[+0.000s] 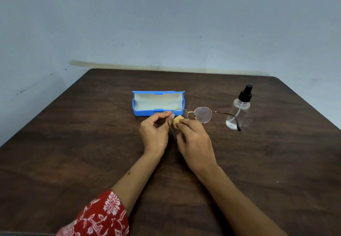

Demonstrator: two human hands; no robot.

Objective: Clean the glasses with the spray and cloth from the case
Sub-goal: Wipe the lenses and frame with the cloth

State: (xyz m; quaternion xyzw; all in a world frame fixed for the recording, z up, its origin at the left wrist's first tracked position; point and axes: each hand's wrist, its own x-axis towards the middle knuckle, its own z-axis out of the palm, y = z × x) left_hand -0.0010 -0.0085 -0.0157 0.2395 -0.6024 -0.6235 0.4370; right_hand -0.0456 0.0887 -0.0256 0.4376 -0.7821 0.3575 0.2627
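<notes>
Left hand [154, 132] pinches the round-rimmed glasses [202, 114] just in front of the open blue case [137, 111]; right hand [193, 136] fingers [184, 123] pinch the yellow cloth [177, 120] against one lens.

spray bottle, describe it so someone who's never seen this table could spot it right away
On the dark wooden table, look right of the open blue case. The spray bottle stands upright there, behind the tip of the glasses arm. It is the only clear, tall thing, topped with a black pump nozzle.
</notes>
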